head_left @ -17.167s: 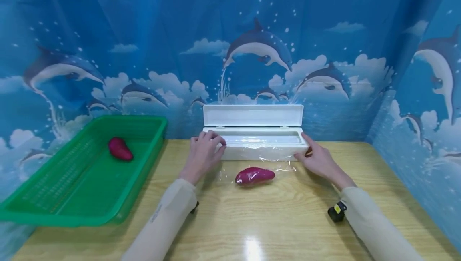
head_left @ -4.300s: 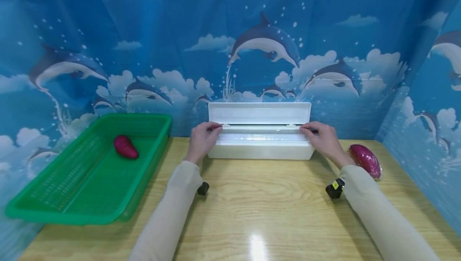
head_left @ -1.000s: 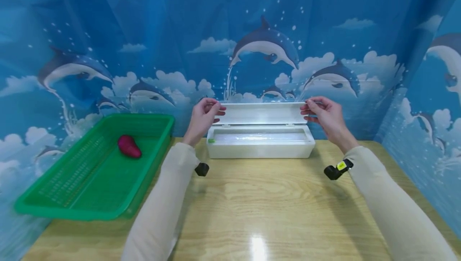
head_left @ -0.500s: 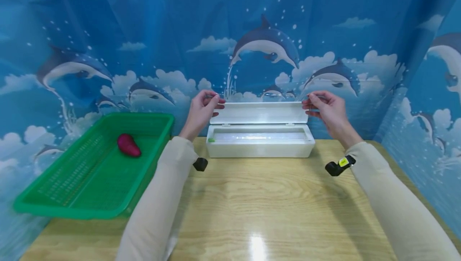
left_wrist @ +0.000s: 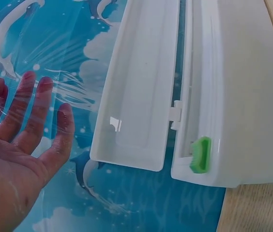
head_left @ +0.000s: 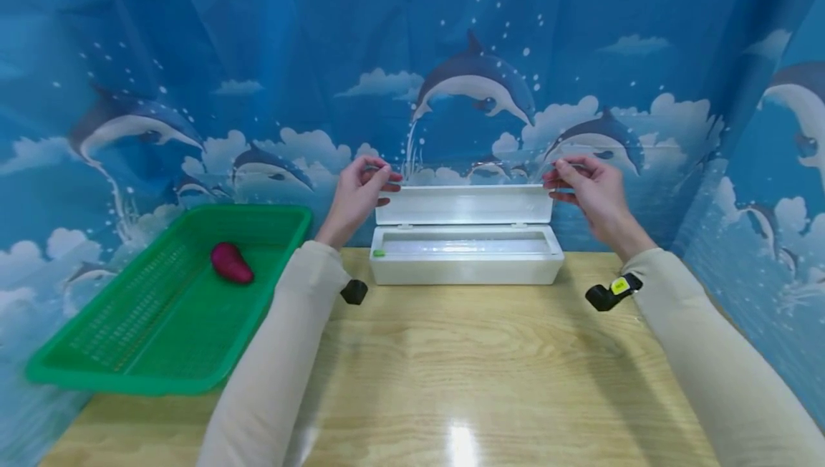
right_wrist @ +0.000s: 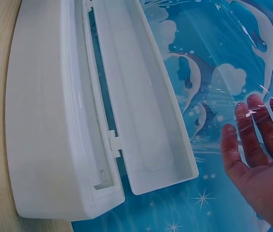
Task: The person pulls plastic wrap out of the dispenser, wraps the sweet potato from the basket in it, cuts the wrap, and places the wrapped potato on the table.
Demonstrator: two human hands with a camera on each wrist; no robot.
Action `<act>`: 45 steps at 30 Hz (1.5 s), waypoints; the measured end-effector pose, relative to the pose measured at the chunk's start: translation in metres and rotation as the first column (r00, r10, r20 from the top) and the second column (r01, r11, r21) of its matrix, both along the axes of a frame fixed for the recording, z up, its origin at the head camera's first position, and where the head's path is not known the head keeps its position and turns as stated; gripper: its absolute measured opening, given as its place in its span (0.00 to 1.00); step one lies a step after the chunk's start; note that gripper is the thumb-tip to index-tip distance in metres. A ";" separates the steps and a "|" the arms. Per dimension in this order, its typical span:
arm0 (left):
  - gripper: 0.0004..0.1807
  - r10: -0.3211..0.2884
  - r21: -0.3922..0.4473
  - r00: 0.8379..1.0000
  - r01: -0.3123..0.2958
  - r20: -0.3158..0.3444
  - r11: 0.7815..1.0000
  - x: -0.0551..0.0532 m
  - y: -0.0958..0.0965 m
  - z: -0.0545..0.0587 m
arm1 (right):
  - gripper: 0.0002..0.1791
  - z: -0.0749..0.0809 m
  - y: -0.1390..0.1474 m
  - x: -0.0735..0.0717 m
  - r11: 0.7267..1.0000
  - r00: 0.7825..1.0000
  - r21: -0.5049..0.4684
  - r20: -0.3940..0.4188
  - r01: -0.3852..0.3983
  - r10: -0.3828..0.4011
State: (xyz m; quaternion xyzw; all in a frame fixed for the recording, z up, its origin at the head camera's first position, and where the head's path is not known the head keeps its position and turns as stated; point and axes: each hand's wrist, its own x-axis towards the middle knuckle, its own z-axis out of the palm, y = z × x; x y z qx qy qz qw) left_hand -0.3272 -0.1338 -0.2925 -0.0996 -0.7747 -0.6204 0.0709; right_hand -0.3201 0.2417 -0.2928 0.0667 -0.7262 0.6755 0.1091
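A white cling film dispenser (head_left: 467,270) stands against the backdrop, its lid (head_left: 464,205) tipped back. A green slider (left_wrist: 202,155) sits at the left end of its slot. Above the lid, a clear sheet of cling film (right_wrist: 223,96) stretches between the hands, creased near the fingers. My left hand (head_left: 361,195) pinches one edge between thumb and forefinger, the other fingers spread. My right hand (head_left: 593,195) pinches the opposite side the same way. Most of the film is hard to see in the head view.
A green basket (head_left: 161,384) stands at the left with a purple sweet potato (head_left: 232,263) in it. The wooden table (head_left: 464,367) runs in front of the dispenser. A blue dolphin backdrop (head_left: 322,37) rises close behind it.
Both hands went from the dispenser's slot up above the lid, drawing film with them, and rose slightly in the last second. The wrapped sweet potato earlier at right is out of sight.
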 end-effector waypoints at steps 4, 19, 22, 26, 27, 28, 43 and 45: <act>0.18 -0.001 0.006 1.000 0.001 -0.010 1.000 0.000 0.001 0.003 | 0.25 0.004 0.000 0.001 1.000 1.000 0.009 -0.013 0.003 -0.002; 0.16 0.017 0.013 0.999 -0.017 -0.033 1.000 0.005 0.003 0.019 | 0.19 0.022 -0.003 0.007 0.998 0.999 -0.055 -0.046 -0.011 0.008; 0.16 0.023 0.014 0.999 -0.022 -0.042 1.000 0.007 0.002 0.022 | 0.22 0.026 -0.003 0.007 0.999 0.999 -0.052 -0.054 -0.007 0.005; 0.15 0.035 0.005 0.998 -0.035 -0.058 0.999 0.009 0.002 0.026 | 0.24 0.031 -0.004 0.007 0.999 0.998 -0.038 -0.063 0.000 -0.003; 0.16 0.036 0.005 0.998 -0.036 -0.061 0.999 0.009 0.002 0.027 | 0.24 0.032 -0.004 0.007 0.999 0.998 -0.036 -0.065 0.001 -0.004; 0.16 0.037 0.005 0.997 -0.037 -0.064 0.999 0.010 0.002 0.028 | 0.24 0.033 -0.004 0.007 0.999 0.998 -0.035 -0.068 0.002 -0.004; 0.16 0.032 0.025 0.994 -0.029 -0.105 0.999 0.013 0.002 0.040 | 0.22 0.044 -0.003 0.013 0.995 0.996 -0.093 -0.087 -0.024 0.016; 0.14 0.033 0.031 0.994 -0.030 -0.105 0.999 0.014 0.003 0.042 | 0.22 0.046 -0.002 0.014 0.996 0.996 -0.091 -0.086 -0.023 0.016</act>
